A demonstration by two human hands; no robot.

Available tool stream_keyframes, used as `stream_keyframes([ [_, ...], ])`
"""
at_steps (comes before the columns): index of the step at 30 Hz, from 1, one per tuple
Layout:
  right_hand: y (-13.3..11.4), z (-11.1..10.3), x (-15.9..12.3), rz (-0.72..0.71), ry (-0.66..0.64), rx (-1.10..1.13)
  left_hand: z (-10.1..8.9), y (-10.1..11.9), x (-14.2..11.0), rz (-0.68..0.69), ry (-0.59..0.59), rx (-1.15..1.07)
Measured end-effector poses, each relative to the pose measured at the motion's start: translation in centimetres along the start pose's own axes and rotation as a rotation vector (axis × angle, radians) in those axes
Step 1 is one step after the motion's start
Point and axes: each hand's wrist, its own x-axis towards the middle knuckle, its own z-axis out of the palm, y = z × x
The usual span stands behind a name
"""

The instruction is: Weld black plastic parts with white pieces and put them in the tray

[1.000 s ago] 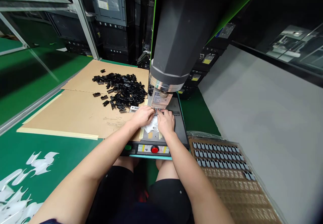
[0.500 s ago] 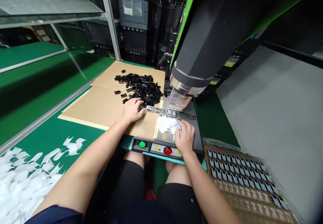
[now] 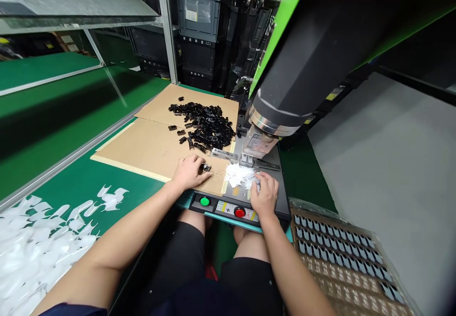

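Note:
My left hand rests low over the brown cardboard. Its fingers are closed around a small black plastic part, which shows between thumb and fingertips. To the right, my right hand is at the edge of a small heap of thin white plastic pieces on the machine's base, fingers curled on a piece there. Behind that heap a metal fixture holds a light-coloured part below the machine's press head. Many similar black parts lie piled farther back on the cardboard.
A green button and a red button sit on the machine's front panel. More white pieces cover the green table at left. A tray with rows of grey parts stands at lower right. Stacked crates stand behind.
Both hands have left the fixture. My left hand went to the black pile and came back nearer with a black part; my right hand moved down to the white heap. The view has turned left.

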Motion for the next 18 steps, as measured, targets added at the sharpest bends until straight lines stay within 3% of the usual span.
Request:
stream_keyframes([
  [5, -4.4, 0.6, 1.0, -0.049, -0.080, -0.022, -0.3, -0.3, -1.4, -0.077, -0.041, -0.138],
  [12, -13.7, 5.6, 4.0, -0.100, -0.459, -0.125, 0.3, -1.5, -1.7, -0.041, 0.006, -0.221],
  [15, -14.9, 7.5, 4.7, -0.104, -0.529, -0.216, 0.2, -1.6, -1.8, -0.013, -0.010, -0.212],
  [18, -14.5, 8.2, 4.7, -0.102, -0.547, -0.192, 0.1, -1.5, -1.8, 0.006, -0.007, -0.196],
])
